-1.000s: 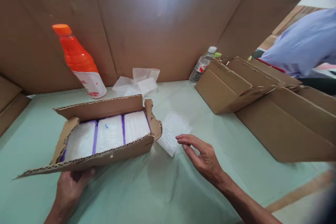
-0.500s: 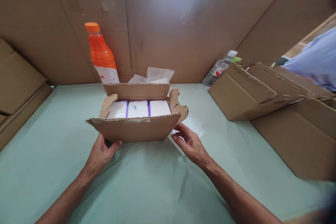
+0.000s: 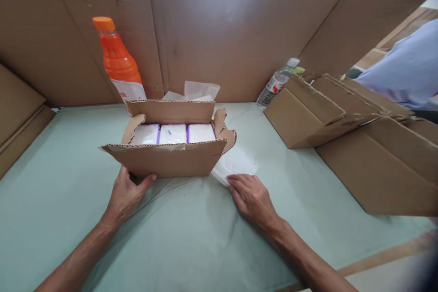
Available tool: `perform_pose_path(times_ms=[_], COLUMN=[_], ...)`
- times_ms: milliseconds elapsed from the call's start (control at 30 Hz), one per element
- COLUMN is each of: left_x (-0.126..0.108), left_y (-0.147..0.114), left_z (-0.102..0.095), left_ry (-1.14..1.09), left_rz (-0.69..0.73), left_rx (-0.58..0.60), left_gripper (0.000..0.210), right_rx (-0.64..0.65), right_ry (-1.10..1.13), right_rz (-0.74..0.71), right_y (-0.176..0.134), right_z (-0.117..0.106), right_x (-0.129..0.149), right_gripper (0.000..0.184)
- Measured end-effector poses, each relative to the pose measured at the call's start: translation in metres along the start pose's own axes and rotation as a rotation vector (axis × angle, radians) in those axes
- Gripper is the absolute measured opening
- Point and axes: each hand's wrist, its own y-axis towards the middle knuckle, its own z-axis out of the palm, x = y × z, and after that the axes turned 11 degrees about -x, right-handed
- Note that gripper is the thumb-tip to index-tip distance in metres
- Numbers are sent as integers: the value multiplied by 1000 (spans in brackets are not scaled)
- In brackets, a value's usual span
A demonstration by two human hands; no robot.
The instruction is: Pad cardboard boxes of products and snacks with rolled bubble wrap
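Note:
An open cardboard box (image 3: 171, 160) stands on the table with its flaps up; one right flap is torn and curled. Inside is a row of three white packs (image 3: 173, 134) with purple edges. My left hand (image 3: 128, 189) grips the box at its lower left corner, thumb along the front and the other fingers partly hidden behind it. To the right of the box, my right hand (image 3: 251, 196) has its fingers together on the near edge of a translucent bubble wrap sheet (image 3: 239, 160), part of which lies against or under the box.
Behind the box are an orange drink bottle (image 3: 118, 61) and more translucent wrap (image 3: 200, 90). A water bottle (image 3: 275, 84) leans near the cardboard boxes (image 3: 383, 164) at right. Another carton (image 3: 20, 114) stands at left. A cardboard wall (image 3: 219, 32) closes the back; a person's sleeve (image 3: 404, 66) shows beyond.
My right hand has left the box's right side, moved down slightly and closed on the bubble wrap. My left hand keeps its hold on the box. The view has shifted a little.

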Motion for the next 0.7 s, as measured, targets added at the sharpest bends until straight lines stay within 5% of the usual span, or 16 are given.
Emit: perform_pose_path(times_ms=[200, 300, 367, 467, 567, 700], left_x=[-1, 0, 1, 3, 1, -9], left_y=[-6, -10, -11, -13, -13, 1], left_z=[5, 2, -4, -13, -12, 6], left_ry=[2, -25, -35, -97, -175, -208], left_rz=[27, 56, 65, 72, 69, 81], left_rx=[-40, -13, 41, 48, 30, 25], left_gripper=[62, 52, 45, 49, 51, 41], right_rx=[99, 96, -2, -139, -91, -26], right_ry=[261, 398, 447, 400, 391, 498], right_rz=[-130, -166, -123, 192, 434, 466], right_y=[-21, -19, -14, 0, 25, 61], right_z=[1, 4, 0, -9, -6, 16], right_x=[81, 98, 88, 54, 29, 15], right_gripper=[24, 35, 32, 27, 38, 50])
